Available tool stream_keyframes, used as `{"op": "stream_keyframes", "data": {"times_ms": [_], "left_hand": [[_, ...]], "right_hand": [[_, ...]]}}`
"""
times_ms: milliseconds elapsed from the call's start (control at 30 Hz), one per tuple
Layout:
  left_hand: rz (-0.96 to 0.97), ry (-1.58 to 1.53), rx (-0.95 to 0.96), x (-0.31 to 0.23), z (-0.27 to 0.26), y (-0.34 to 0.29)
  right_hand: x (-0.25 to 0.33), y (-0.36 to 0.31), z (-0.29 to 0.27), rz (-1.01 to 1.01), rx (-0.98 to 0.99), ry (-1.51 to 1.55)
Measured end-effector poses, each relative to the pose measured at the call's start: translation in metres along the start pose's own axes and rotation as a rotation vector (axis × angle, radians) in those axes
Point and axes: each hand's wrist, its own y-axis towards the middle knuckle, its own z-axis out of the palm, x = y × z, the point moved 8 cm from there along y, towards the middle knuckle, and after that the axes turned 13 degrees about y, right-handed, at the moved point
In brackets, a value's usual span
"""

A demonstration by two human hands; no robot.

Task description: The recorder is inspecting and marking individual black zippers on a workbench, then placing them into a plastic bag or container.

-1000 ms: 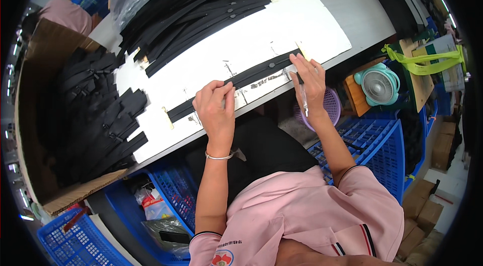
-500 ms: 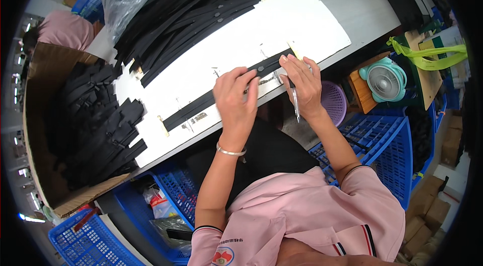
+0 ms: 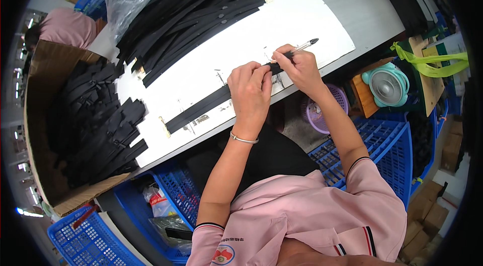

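Note:
A long black fabric strip (image 3: 198, 110) lies slantwise along the near edge of a white board (image 3: 297, 9). My left hand (image 3: 250, 96) presses on its right part, fingers bent and held together over the fabric. Close beside it, my right hand (image 3: 303, 70) grips a clear pen (image 3: 304, 45) whose black end points up and to the right. The writing end is down at the strip, mostly hidden by my fingers. Dark ink marks (image 3: 201, 119) and small drawn lines show on the board alongside the strip.
Many black strips (image 3: 196, 12) are piled at the board's far side, next to clear plastic. A cardboard box (image 3: 37, 130) full of black strips stands left. Right of the table are a turquoise fan (image 3: 386, 87), a purple basket (image 3: 336, 115) and a blue crate (image 3: 392, 160). A person (image 3: 68, 29) sits far left.
My left hand has slid right along the strip. My right hand has turned the pen from hanging toward me to pointing up and right, and brought its fingers down at the strip.

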Motion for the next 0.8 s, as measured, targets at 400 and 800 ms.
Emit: {"op": "stream_keyframes", "data": {"times_ms": [400, 800], "left_hand": [[0.02, 0.012, -0.006, 0.001, 0.001, 0.0], [0.023, 0.016, -0.02, 0.0, 0.001, 0.0]], "right_hand": [[0.001, 0.001, 0.005, -0.172, -0.042, -0.092], [-0.002, -0.004, 0.001, -0.063, 0.07, 0.072]]}}
